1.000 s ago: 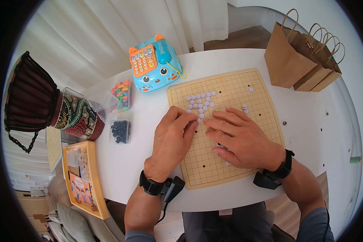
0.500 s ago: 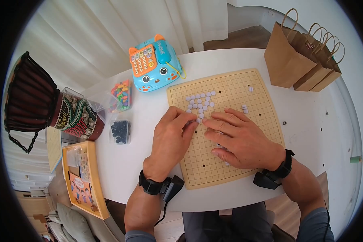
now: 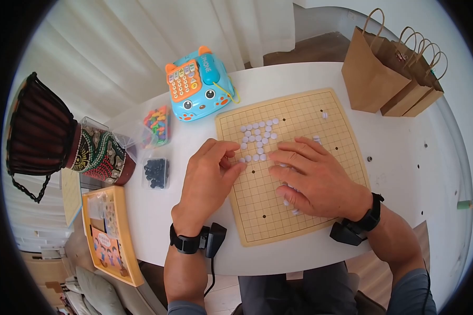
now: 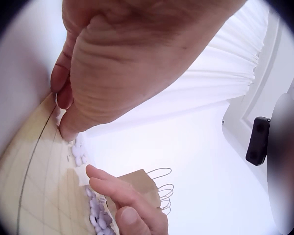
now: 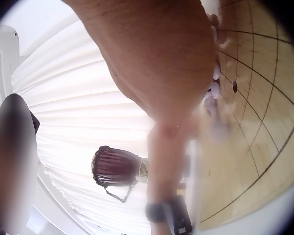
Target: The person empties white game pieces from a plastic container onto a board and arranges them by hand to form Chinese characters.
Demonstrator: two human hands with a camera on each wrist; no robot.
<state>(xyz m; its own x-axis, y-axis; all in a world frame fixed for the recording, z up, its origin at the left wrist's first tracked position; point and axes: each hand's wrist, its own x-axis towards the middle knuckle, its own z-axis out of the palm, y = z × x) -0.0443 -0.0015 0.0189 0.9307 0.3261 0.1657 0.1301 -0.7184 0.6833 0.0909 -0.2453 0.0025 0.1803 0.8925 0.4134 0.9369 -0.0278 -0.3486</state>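
Note:
White round pieces (image 3: pixel 258 138) form a pattern on the wooden grid board (image 3: pixel 257 220). At the pattern's lower left, my left hand (image 3: pixel 207 173) has thumb and fingertips around a white piece (image 3: pixel 242 160) at the left end of a short row. The left wrist view shows the left hand (image 4: pixel 122 68) with those tips close together low over the board. My right hand (image 3: pixel 320 181) lies palm down over more white pieces, fingers extended and spread, partly hiding them. In the right wrist view, pieces (image 5: pixel 215 90) show beside the right hand (image 5: pixel 161 63).
A blue toy phone (image 3: pixel 201 86), a box of coloured pieces (image 3: pixel 156 125) and a box of black pieces (image 3: pixel 155 173) stand left of the board. A drum (image 3: pixel 42 126) and a wooden tray (image 3: pixel 123 231) are farther left; paper bags (image 3: pixel 376 71) stand at back right.
My left hand has shifted left, and a short row of white pieces shows where its fingertips were. The right hand has barely moved. The head view has shifted slightly.

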